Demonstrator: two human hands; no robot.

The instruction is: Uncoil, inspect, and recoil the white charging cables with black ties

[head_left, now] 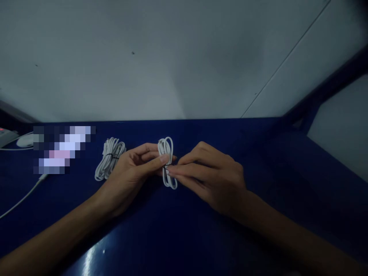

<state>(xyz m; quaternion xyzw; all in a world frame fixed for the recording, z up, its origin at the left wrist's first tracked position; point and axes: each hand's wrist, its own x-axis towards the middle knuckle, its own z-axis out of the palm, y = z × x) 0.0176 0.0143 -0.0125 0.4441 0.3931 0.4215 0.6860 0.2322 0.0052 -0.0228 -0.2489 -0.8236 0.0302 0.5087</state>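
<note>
pinched left fingers [151, 165] beside pinched right fingers [193, 171]

I can make out no lettering, brand, number or sign anywhere in front of me; the bright object [64, 147] at the left of the frame is pixelated, and the red light [1, 130] at the far left edge shows me no readable mark.

Bare hands [132, 168], bare forearms [71, 218]
</note>
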